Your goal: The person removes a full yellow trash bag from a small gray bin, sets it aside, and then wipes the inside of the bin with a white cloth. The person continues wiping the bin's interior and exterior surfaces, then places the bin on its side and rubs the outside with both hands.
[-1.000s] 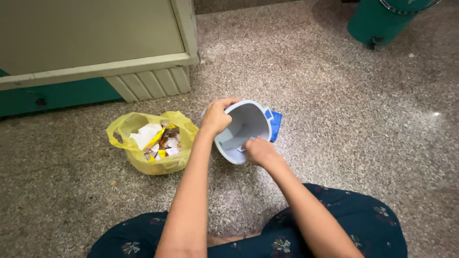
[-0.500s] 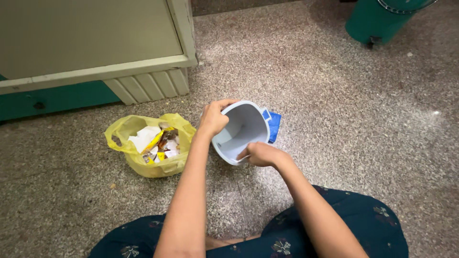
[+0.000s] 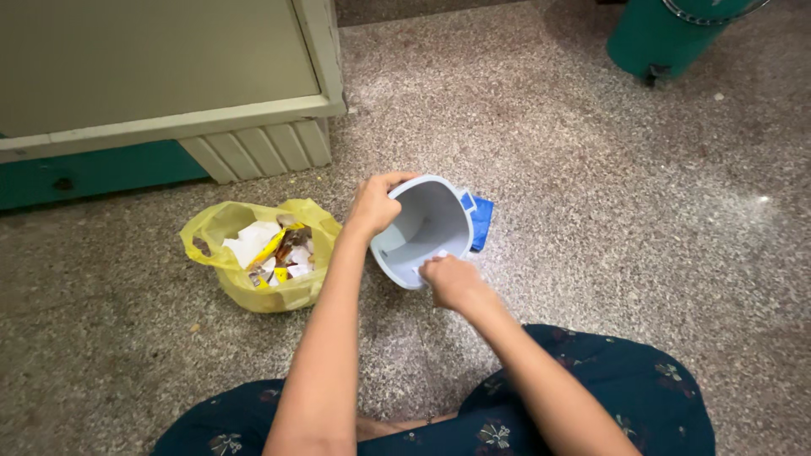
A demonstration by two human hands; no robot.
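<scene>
You've got a small grey bin (image 3: 422, 228) tipped on its side on the speckled floor, open mouth facing you, a blue flap at its far edge.

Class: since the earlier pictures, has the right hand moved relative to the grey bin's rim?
Yes. The right hand has shifted slightly left along the grey bin's near rim.

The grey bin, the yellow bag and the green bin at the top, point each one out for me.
grey bin (image 3: 427, 224), head view, on its inner wall.
yellow bag (image 3: 291, 295), head view, on its front side.
green bin (image 3: 655, 38), head view, on its outer wall.
</scene>
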